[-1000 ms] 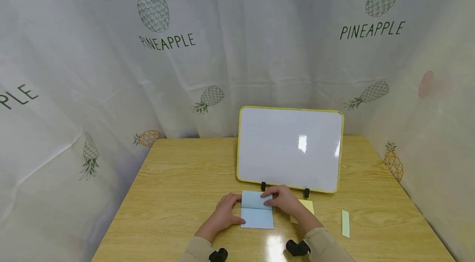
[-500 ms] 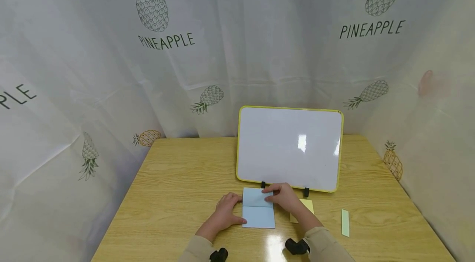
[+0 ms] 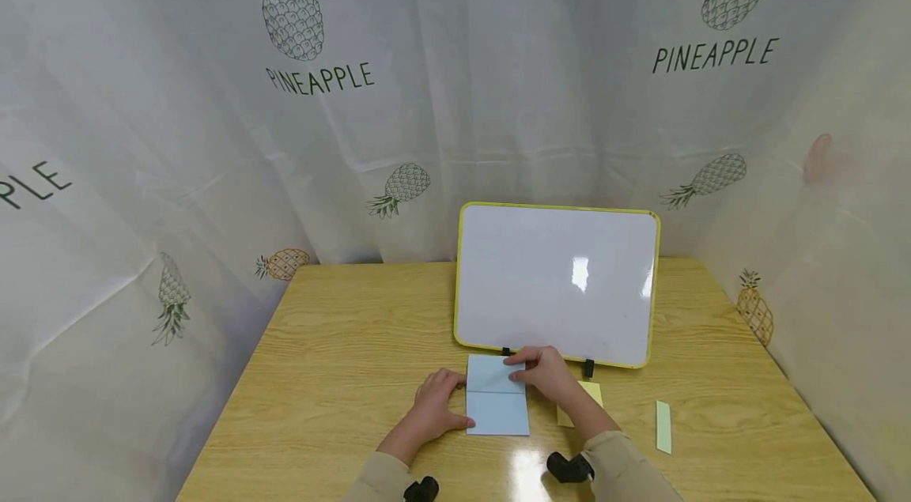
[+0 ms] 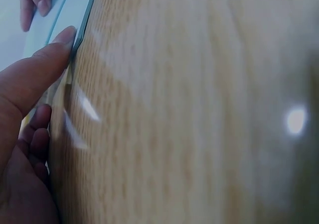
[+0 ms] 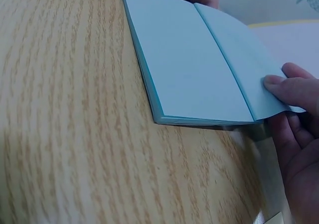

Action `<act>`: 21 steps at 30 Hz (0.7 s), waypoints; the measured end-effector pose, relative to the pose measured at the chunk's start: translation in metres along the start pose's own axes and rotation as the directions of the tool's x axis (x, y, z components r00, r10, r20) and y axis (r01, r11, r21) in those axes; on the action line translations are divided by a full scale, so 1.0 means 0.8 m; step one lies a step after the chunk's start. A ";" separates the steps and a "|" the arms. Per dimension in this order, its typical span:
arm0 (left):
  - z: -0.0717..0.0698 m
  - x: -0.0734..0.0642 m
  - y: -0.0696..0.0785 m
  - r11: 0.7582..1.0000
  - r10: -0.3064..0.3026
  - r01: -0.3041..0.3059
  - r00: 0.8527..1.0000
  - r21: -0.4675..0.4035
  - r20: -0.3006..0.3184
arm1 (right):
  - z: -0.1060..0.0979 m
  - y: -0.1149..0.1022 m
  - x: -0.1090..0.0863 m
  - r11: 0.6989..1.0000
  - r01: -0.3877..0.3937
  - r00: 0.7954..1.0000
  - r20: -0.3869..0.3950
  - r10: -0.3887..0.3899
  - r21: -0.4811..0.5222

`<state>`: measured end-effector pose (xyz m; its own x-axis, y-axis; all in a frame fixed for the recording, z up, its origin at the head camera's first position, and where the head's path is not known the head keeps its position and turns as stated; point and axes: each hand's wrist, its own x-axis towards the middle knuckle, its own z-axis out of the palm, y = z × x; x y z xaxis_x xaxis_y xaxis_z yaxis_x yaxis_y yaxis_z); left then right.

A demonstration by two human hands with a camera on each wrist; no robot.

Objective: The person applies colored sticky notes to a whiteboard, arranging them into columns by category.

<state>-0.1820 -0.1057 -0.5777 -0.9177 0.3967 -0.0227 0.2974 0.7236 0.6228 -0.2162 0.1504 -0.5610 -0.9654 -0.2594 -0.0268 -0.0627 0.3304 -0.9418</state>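
A light blue paper pad [image 3: 497, 413] lies open in front of me, a crease across its middle dividing two panels. My left hand [image 3: 431, 405] holds its left side, thumb on the near corner and fingers by the far half. At the far right edge, my right hand [image 3: 544, 371] pinches the upper panel between thumb and fingers. In the right wrist view that panel [image 5: 244, 40] tilts up from the crease, while the near half [image 5: 189, 55] shows several stacked sheets along its edge. The left wrist view shows my left thumb [image 4: 62, 37] pressing the pad's corner.
A whiteboard [image 3: 555, 281] with a yellow frame stands behind the pad on small black feet [image 3: 588, 368]. A yellow paper square [image 3: 591, 391] lies partly under my right forearm. Farther right is a pale green strip [image 3: 663, 427]. A pineapple-print curtain [image 3: 498, 91] surrounds the wooden table [image 3: 342, 360].
The pad's upper panel has tipped back, its top edge moving away from me toward the whiteboard. My right hand has moved slightly up with it; my left hand is nearly still.
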 end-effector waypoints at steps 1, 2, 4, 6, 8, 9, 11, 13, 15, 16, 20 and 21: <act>0.000 0.000 0.000 1.000 0.001 -0.001 1.000 0.000 -0.002 | 0.000 0.000 0.000 1.000 0.001 1.000 -0.003 -0.001 0.002; 0.000 0.000 0.001 1.000 0.001 -0.001 1.000 0.002 -0.003 | 0.000 -0.001 0.000 1.000 -0.003 1.000 -0.006 0.003 0.001; 0.000 -0.001 0.001 1.000 0.005 -0.005 1.000 0.003 -0.011 | 0.000 -0.001 0.001 1.000 -0.002 1.000 -0.017 0.002 -0.011; 0.000 -0.001 0.001 1.000 0.014 -0.014 1.000 0.002 -0.021 | -0.001 -0.001 0.002 1.000 -0.011 0.999 -0.031 0.010 -0.020; 0.001 0.000 0.000 1.000 0.021 -0.021 0.999 -0.003 -0.036 | 0.000 0.000 0.002 0.999 -0.020 0.999 -0.043 0.019 -0.029; 0.001 0.000 -0.001 1.000 0.024 -0.025 0.999 -0.012 -0.043 | 0.000 0.001 0.002 0.999 -0.019 0.999 -0.047 0.018 -0.031; 0.002 0.000 -0.001 0.999 0.028 -0.030 0.998 -0.029 -0.054 | 0.000 0.001 0.003 0.999 -0.029 0.998 -0.055 0.028 -0.027; 0.003 0.000 -0.002 0.998 0.029 -0.032 0.998 -0.045 -0.063 | 0.000 0.001 0.003 0.999 -0.032 0.998 -0.061 0.031 -0.023; 0.003 0.000 -0.002 0.998 0.034 -0.037 0.997 -0.042 -0.066 | 0.000 0.002 0.004 0.999 -0.034 0.997 -0.072 0.033 -0.018; 0.003 0.000 -0.002 0.999 0.038 -0.040 0.997 -0.033 -0.066 | 0.000 0.001 0.004 0.999 -0.038 0.996 -0.077 0.036 -0.014; 0.004 0.000 -0.002 0.999 0.050 -0.050 0.997 -0.003 -0.060 | 0.000 0.000 0.004 1.000 -0.026 0.996 -0.085 0.025 -0.014; 0.004 0.000 -0.002 0.999 0.051 -0.051 0.997 -0.001 -0.058 | 0.000 0.000 0.004 1.000 -0.022 0.996 -0.085 0.020 -0.014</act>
<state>-0.1816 -0.1052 -0.5813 -0.9152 0.3994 0.0542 0.3432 0.7018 0.6243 -0.2195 0.1493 -0.5612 -0.9845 -0.1745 -0.0174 -0.0452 0.3485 -0.9362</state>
